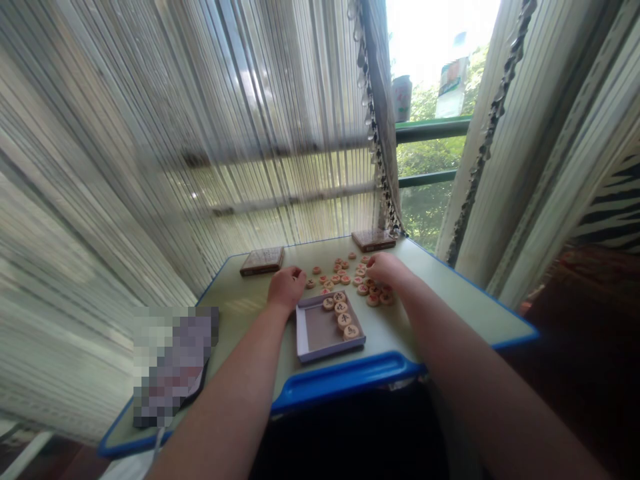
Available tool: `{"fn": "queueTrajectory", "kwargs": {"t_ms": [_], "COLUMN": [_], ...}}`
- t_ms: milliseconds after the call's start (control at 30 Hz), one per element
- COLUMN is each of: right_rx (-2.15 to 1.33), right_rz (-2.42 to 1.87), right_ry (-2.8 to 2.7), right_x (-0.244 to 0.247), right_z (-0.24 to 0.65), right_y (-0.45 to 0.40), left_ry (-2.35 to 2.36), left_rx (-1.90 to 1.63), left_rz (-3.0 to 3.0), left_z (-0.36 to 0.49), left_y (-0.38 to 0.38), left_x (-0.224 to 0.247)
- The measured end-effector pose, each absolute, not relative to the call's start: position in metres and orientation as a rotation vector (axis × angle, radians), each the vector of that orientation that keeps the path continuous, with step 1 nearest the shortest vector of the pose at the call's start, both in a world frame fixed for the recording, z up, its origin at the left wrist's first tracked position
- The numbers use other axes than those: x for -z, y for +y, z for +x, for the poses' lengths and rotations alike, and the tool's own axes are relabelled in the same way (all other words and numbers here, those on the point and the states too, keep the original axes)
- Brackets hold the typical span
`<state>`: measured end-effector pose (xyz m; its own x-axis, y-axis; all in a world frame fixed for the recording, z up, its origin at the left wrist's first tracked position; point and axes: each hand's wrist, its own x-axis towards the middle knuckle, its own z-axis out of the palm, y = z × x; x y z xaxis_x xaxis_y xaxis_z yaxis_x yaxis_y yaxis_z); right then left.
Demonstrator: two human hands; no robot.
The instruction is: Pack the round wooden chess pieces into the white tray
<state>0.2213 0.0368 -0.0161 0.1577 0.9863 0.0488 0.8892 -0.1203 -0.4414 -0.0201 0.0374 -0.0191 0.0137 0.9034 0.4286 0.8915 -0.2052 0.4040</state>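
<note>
Several round wooden pieces [336, 279] with red or dark characters lie loose on the pale green table. A shallow open box [320, 328] stands near the front edge, with several dark-marked pieces [344, 320] along its right side and back. My left hand [287, 288] is beyond the box's back left corner, its fingers closed at the left edge of the loose pieces; what they hold is hidden. My right hand [387, 270] reaches over the right part of the loose pieces, fingers bent down and together, with their tips too small to make out.
Two flat brown boxes, one at the back left [263, 261] and one at the back right [374, 239], lie on the table [450, 293]. A blurred-out flat object [175, 367] is at the left. Curtains hang behind.
</note>
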Motion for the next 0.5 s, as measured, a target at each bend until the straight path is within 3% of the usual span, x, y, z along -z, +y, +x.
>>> {"fn": "queueTrajectory", "kwargs": {"t_ms": [500], "right_rx": [-0.414], "right_rz": [-2.081], "right_ry": [-1.815], "right_x": [0.018], "right_z": [0.224], "right_y": [0.038], "left_ry": [1.826], "left_rx": [-1.136], "left_rz": [1.893], "left_z": [-0.024], "left_y": [0.05], "left_x": [0.023]}}
